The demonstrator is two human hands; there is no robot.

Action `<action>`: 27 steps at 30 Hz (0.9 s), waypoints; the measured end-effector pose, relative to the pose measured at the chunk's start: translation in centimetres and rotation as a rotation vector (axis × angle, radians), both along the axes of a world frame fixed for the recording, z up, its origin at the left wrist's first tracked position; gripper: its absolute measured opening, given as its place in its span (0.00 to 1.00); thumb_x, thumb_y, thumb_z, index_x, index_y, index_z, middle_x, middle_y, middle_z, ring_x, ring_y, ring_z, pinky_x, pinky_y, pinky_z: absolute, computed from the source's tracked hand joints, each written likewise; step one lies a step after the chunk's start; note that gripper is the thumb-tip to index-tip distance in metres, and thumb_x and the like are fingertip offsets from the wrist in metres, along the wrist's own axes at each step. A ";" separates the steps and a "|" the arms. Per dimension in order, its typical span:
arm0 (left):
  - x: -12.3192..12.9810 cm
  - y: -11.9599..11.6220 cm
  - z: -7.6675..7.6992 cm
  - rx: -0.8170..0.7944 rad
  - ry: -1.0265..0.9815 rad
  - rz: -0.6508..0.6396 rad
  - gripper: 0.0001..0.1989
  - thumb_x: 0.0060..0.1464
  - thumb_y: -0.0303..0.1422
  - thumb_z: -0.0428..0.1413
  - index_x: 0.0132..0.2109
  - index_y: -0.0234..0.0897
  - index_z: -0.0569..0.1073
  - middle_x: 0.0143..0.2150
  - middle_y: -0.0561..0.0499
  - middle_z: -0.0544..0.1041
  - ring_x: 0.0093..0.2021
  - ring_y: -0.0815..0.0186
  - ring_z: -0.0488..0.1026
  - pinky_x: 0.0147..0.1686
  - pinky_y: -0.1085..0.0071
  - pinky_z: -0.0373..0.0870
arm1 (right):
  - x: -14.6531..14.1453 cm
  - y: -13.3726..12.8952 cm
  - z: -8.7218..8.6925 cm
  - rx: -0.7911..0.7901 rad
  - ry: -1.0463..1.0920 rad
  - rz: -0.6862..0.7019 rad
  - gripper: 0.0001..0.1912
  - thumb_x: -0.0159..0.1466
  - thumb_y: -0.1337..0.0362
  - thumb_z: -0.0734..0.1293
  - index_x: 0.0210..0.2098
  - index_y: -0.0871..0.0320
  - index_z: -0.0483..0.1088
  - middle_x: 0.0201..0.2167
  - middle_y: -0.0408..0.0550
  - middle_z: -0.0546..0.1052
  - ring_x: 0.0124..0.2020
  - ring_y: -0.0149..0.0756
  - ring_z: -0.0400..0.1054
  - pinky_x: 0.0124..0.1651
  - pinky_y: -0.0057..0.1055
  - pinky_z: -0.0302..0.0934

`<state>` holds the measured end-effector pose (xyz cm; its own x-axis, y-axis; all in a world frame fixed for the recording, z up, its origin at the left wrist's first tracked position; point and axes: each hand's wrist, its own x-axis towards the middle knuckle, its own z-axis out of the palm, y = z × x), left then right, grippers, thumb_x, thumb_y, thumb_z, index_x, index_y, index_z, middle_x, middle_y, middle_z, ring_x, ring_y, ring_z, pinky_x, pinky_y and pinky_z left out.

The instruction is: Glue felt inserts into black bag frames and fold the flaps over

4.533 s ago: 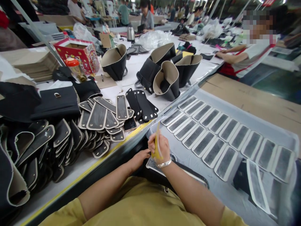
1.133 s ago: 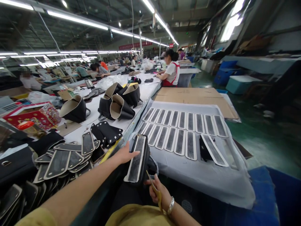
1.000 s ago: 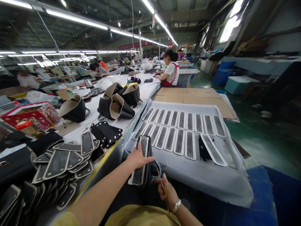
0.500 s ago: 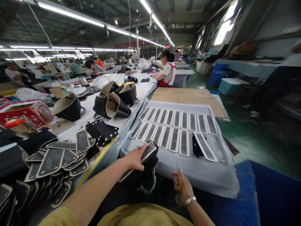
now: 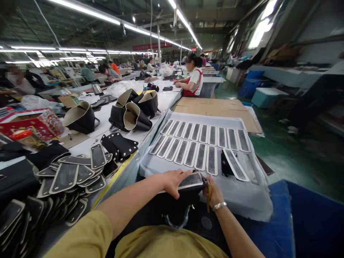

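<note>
A black bag [image 5: 177,206] lies at my lap, with a grey panel [image 5: 191,180] on its upper end. My left hand [image 5: 173,182] grips the bag at the panel's left side, thumb down and fingers over the top. My right hand [image 5: 213,191] is closed on yellow-handled scissors [image 5: 209,200] at the panel's right end; the blades are mostly hidden. A clear-wrapped handle [image 5: 178,224] hangs below. Beyond, rows of grey panels with white borders [image 5: 200,156] lie on a cloth-covered surface [image 5: 177,178], one of them slanted over a black piece [image 5: 226,165].
Black bag bodies [image 5: 137,116] and a pile of trimmed panels [image 5: 64,177] stand on the left table. A red box [image 5: 40,123] is farther left. Cardboard [image 5: 215,106] lies ahead, a blue bin [image 5: 282,215] at right. A co-worker [image 5: 194,79] sits beyond.
My left hand and the bag have moved right, and the panel now lies more level. My right hand has raised the scissors to the panel's right end. The view has shifted slightly.
</note>
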<state>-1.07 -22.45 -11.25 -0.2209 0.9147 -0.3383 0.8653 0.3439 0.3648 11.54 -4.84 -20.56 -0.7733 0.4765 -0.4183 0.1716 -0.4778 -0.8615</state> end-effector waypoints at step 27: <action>-2.0 2.2 -0.5 -0.109 0.032 0.026 0.58 0.26 0.42 0.64 0.64 0.31 0.48 0.56 0.36 0.65 0.52 0.48 0.66 0.50 0.62 0.64 | 1.0 0.9 2.7 0.396 -0.308 0.168 0.24 0.65 0.50 0.45 0.34 0.60 0.62 0.13 0.36 0.56 0.11 0.26 0.47 0.15 0.23 0.45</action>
<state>-3.02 -20.21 -11.79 -0.2563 0.8668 -0.4278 0.8664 0.4022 0.2959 12.57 -3.95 -17.87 -0.7222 0.5241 -0.4514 0.4918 -0.0698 -0.8679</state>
